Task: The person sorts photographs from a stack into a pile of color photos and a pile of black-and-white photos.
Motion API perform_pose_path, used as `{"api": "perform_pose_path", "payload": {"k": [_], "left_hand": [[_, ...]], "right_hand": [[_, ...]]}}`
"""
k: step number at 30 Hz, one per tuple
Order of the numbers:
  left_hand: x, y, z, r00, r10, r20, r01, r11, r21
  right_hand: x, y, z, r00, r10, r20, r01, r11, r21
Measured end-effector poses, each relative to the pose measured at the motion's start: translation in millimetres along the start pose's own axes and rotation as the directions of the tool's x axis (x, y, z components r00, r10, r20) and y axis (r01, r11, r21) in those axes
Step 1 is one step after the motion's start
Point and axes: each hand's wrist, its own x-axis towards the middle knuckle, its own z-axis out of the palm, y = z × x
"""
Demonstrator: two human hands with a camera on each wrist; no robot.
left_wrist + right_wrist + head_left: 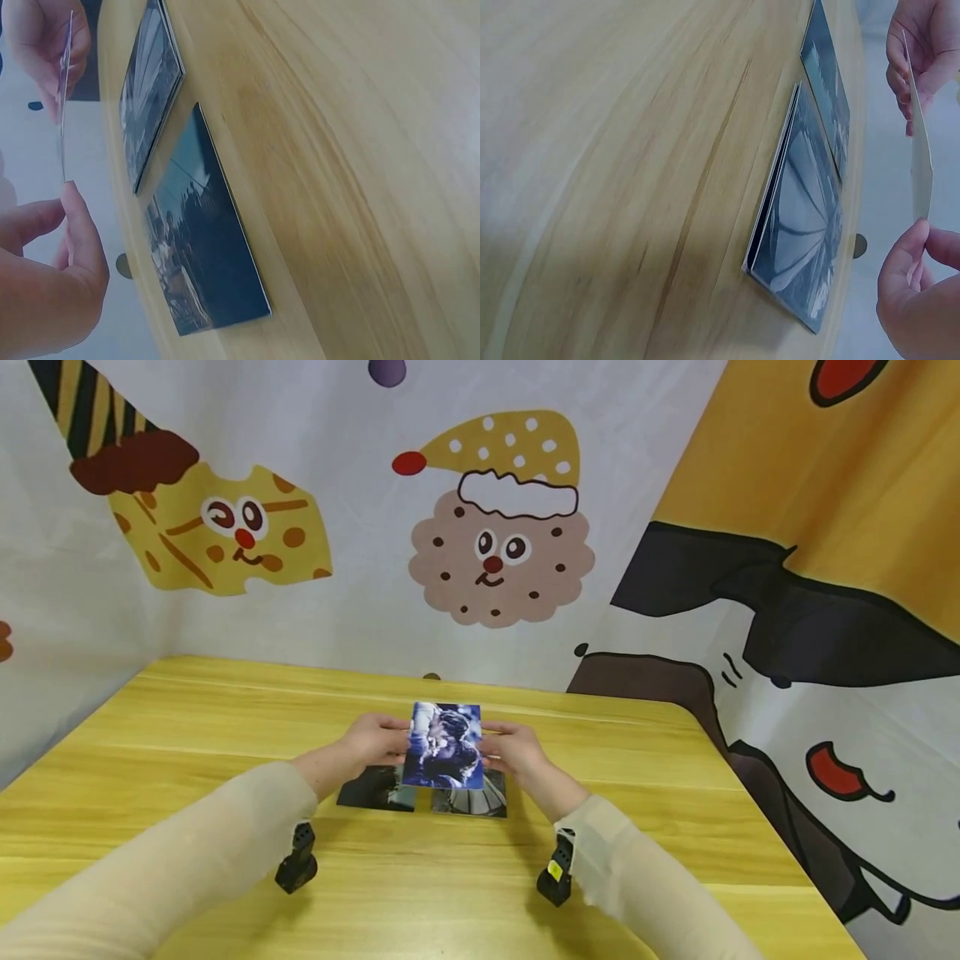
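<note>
A blue-purple photo card point(442, 747) is held up above the table between both hands. My left hand point(371, 743) pinches its left edge between thumb and fingers, and my right hand point(519, 750) pinches the right edge. From the right wrist the card point(921, 161) appears nearly edge-on, its pale back showing. Below it on the table lie two groups of photo cards, side by side. The left one is a dark teal card point(214, 255). On the right, a grey card with a ribbed, fan-like pattern point(799, 217) tops a small stack with a gap at its edge.
The wood-grain table point(225, 727) reaches back to a white curtain point(360, 627) with cartoon prints, which also hangs along the sides. Small black devices are strapped to the left wrist point(297, 858) and right wrist point(556, 868).
</note>
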Motion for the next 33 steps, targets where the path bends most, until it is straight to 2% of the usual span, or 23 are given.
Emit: {"api": "perform_pose_path", "payload": {"k": [14,21,33], "left_hand": [[-7.1,-5.2,-18.4,0.999,0.01,-0.032,-0.009,1.0,0.02],[-10.8,-7.5,-27.7,0.999,0.03,-0.022,-0.029,0.999,0.045],[-11.5,-14.6,-39.1,0.999,0.016,-0.03,-0.014,0.996,0.086]], "right_hand": [[3.0,1.8,21.6,1.0,-0.009,0.023,0.009,1.0,-0.019],[2.9,4.3,31.5,0.998,-0.042,0.048,0.043,0.999,-0.015],[3.2,5.6,44.9,0.998,-0.019,0.061,0.02,1.0,-0.009]]}}
